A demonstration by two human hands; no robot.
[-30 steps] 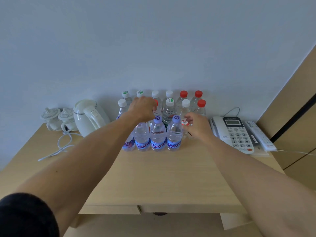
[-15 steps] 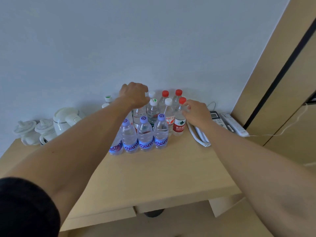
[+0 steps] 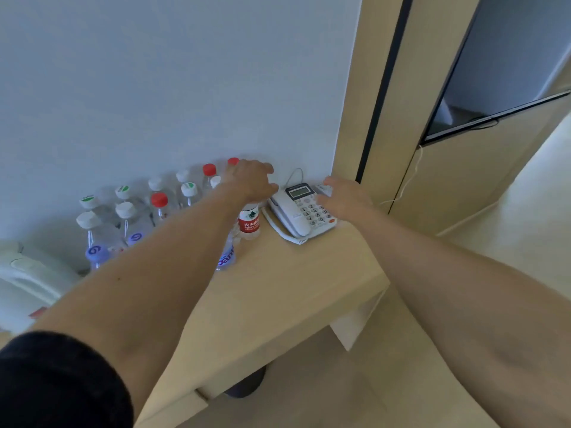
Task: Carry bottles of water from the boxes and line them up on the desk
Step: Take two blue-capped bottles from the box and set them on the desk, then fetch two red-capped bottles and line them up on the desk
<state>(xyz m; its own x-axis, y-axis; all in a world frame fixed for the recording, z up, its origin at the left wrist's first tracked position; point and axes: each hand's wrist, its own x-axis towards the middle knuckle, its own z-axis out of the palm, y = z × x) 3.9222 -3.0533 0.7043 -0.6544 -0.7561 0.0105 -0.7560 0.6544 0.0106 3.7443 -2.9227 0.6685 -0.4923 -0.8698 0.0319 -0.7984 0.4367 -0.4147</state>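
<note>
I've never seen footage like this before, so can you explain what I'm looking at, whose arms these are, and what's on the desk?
There is no machine here: a person wears a camera on the head, so the one picture looks forward and down along their own arms. The left hand reaches over the top of a red-label bottle; whether it grips the cap is hidden. The right hand hovers open over the far side of a white telephone. On the wooden desk stand rows of water bottles with white, green-marked, purple and red caps, and a white kettle sits at the left edge.
</note>
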